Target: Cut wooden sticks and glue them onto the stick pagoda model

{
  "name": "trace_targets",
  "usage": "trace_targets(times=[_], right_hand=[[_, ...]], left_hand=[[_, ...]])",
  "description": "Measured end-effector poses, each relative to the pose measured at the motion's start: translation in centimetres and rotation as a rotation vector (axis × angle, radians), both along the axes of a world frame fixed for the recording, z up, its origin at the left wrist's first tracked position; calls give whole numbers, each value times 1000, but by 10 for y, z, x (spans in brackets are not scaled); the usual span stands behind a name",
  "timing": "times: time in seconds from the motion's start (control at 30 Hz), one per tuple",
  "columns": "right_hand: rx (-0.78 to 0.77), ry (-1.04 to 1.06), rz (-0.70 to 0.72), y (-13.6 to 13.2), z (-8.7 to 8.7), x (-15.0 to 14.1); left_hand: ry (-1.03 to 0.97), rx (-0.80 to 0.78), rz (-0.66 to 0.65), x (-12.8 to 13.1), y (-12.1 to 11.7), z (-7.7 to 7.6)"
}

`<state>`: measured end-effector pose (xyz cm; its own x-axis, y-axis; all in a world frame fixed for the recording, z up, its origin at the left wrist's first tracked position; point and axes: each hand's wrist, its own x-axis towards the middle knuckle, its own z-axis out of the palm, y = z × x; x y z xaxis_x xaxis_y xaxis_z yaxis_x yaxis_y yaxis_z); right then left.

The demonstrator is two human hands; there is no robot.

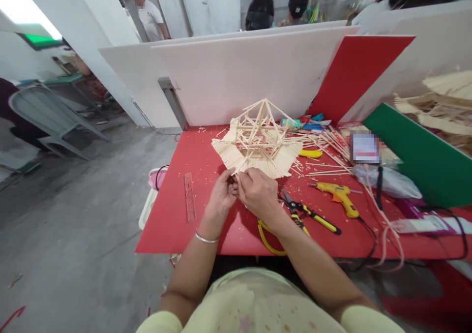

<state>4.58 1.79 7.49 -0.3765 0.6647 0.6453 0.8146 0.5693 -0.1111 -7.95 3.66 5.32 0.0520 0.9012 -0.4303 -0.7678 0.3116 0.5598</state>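
Head view: pale, spiky stick model point(262, 143).

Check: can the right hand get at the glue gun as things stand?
Likely yes: the glue gun lies uncovered to the right, and only low-lying cutters sit partly between. The right hand is busy at the stick model's near edge.

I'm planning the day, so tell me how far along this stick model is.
The peaked stick frame looks built, with slatted panels flaring around its lower part. The left hand and right hand are working at the front edge. Loose sticks lie unattached to the right; how many remain to add isn't clear.
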Motion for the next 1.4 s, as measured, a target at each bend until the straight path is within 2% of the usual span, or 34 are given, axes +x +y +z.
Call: trace_targets(times=[0.17,0.33,0.53,0.87,1.07,1.4], right_hand=[[-146,124,-12,1,-1,2],[-323,292,32,7,7,7],[-436,352,55,18,16,8],[-374,215,-117,24,13,-9],[-360,149,-137,26,12,-11],[-401,102,-199,27,15,-8]], left_hand=[[-7,-22,9,-1,1,0],[-38,30,-32,-3,2,-4],[-35,28,-17,-3,2,-4],[-27,10,-20,-3,2,-3],[-29,4,-8,-1,2,-2],[-19,14,10,-1,3,-10]])
